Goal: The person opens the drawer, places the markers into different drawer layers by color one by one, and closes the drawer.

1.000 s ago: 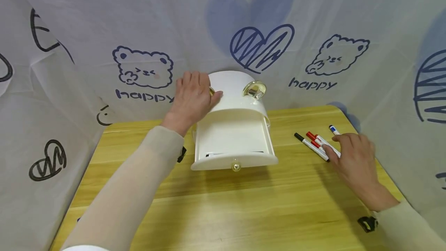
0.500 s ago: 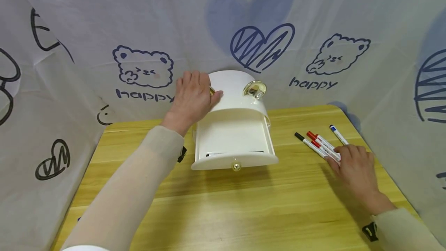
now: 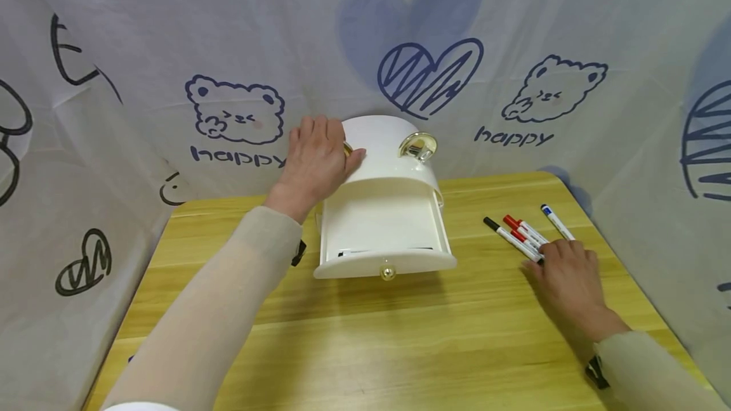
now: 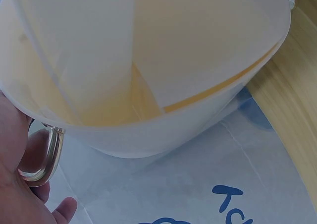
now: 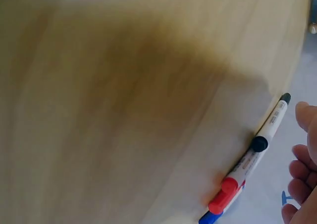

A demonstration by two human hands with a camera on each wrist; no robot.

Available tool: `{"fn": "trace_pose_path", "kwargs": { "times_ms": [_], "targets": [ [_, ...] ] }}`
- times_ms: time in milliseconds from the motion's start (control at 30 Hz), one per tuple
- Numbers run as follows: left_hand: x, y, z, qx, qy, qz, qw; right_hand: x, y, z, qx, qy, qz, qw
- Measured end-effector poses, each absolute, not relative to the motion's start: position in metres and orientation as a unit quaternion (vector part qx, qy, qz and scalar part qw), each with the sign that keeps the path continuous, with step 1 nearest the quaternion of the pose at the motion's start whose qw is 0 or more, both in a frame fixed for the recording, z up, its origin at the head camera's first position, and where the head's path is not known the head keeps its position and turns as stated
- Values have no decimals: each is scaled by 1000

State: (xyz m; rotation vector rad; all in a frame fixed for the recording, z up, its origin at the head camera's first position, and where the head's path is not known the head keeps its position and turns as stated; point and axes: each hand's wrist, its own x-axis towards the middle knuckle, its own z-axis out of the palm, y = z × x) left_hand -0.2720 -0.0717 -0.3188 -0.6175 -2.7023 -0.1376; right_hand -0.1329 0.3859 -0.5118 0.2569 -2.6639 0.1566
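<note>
A white domed storage box (image 3: 381, 144) with gold rings on its top stands at the back of the table. Its drawer (image 3: 377, 224), with a gold knob, is pulled out. My left hand (image 3: 316, 157) grips the box's left side by one gold ring (image 4: 53, 154). At the right, my right hand (image 3: 573, 281) is low over the near ends of several markers: a black-capped marker (image 3: 505, 233), red-capped markers (image 3: 516, 224) and a blue-capped marker (image 3: 556, 222). In the right wrist view its thumb and fingers stand apart beside a black-capped marker (image 5: 275, 119).
A slim dark-tipped pen (image 3: 356, 251) lies inside the drawer, behind its front panel. The wooden table (image 3: 400, 341) is backed by printed cloth (image 3: 320, 30), which also hangs at both sides.
My right hand first drew back towards the near ends of the markers, then shifted left and lower over them. The left hand, box and drawer have stayed in place.
</note>
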Motion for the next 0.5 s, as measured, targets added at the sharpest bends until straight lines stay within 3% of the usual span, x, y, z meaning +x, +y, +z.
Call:
{"fn": "trace_pose_path", "kwargs": {
  "times_ms": [267, 500],
  "targets": [
    [-272, -72, -320, -222, -955, -46, 191, -140, 382, -517, 90, -970, 39, 221],
    [-272, -73, -320, -222, -954, -45, 197, -148, 380, -521, 103, -961, 22, 255]
  ]
}}
